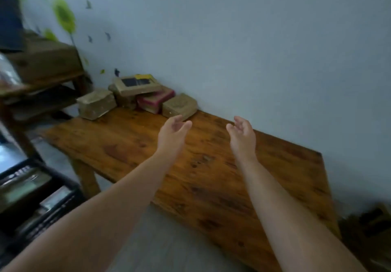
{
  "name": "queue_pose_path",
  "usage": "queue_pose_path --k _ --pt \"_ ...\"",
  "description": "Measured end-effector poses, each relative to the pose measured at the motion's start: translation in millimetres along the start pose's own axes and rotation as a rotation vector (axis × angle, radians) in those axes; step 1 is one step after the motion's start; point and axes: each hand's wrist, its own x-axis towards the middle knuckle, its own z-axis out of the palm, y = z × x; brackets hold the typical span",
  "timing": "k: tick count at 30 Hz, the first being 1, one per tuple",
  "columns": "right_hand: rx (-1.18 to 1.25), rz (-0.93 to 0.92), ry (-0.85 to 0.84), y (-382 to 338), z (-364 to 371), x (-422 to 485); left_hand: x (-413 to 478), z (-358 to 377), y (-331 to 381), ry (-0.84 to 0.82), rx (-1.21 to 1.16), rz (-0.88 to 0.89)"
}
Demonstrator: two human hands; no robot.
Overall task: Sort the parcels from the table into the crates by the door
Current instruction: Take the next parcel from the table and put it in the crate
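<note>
Both your left hand [174,128] and right hand [241,129] reach out over the table [211,176], palms facing, fingers loosely spread, holding nothing, near the parcels [137,96].

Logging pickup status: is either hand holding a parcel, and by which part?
Nothing is held. The left hand and right hand hover open above the table, short of the nearest parcel.

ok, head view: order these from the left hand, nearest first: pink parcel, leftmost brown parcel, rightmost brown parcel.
1. Rightmost brown parcel, just beyond the left hand.
2. Pink parcel, beside it on the left.
3. Leftmost brown parcel, at the far left end of the table.
</note>
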Motion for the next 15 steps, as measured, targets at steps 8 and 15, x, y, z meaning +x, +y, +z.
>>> queue_pose_path --k 8,15 --pt "0.072 0.033 -0.146 2.6 159.6 65.1 109.1 -97.4 -28.9 0.184 0.033 -0.017" --pt "0.067 0.060 -0.293 -12.4 287.7 118.1 208.3 -181.1 -33.6 0.294 0.073 -0.038"
